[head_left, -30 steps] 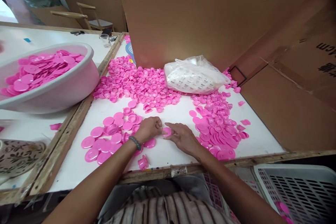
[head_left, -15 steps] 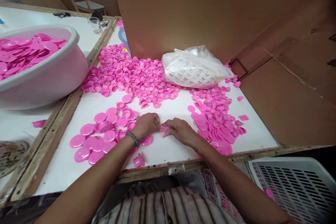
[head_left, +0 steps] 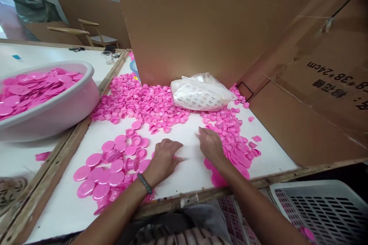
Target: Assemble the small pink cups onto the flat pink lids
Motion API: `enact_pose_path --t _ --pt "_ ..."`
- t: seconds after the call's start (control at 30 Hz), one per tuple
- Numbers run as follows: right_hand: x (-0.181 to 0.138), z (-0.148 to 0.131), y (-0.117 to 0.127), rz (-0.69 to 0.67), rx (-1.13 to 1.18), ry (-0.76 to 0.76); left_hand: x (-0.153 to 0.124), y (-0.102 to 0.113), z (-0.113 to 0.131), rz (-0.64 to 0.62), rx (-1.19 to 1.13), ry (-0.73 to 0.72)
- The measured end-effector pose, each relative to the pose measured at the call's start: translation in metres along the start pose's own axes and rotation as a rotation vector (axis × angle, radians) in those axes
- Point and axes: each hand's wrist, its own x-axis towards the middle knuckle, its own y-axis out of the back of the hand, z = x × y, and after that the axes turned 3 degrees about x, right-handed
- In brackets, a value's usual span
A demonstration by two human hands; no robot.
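My left hand [head_left: 165, 159] is over the white tabletop, thumb and forefinger stretched apart, with nothing visible between them. Beside it lies a loose group of pink toy saucers [head_left: 94, 159] and small cups [head_left: 140, 153], some cups lying on their sides. My right hand [head_left: 211, 144] is at the left edge of another pink pile, its fingers pointing away and slightly apart; I see nothing held in it. That pile has small pink cups [head_left: 229, 147] at the back and overlapping saucers [head_left: 240, 159] in front, partly hidden by my right forearm.
A plastic bag of printed white packets [head_left: 201, 93] rests among a wide heap of pink cups [head_left: 129, 97], against a cardboard panel [head_left: 195, 23]. A basin [head_left: 89, 84] of pink saucers stands left beyond a wooden rail [head_left: 61, 147]. A white slotted basket [head_left: 324, 185] is low on the right.
My hands have separated; the pink piece between their fingers is gone from there. My right hand moved toward the right pile, and the left hand opened. The view has tilted upward.
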Motion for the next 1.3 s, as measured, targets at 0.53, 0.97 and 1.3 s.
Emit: enact_pose_path --t 0.53,0.97,1.3 --pt "0.068 -0.069 -0.043 -0.13 0.077 0.443 -0.015 0.009 -0.027 0.085 0.144 0.172" --pt "-0.018 -0.044 -0.018 -0.108 0.38 0.426 -0.005 -0.013 -0.026 0.053 0.073 0.197" --pt "-0.013 -0.057 -0.017 -0.227 0.131 0.621 -0.009 -0.016 -0.03 0.06 0.118 0.153"
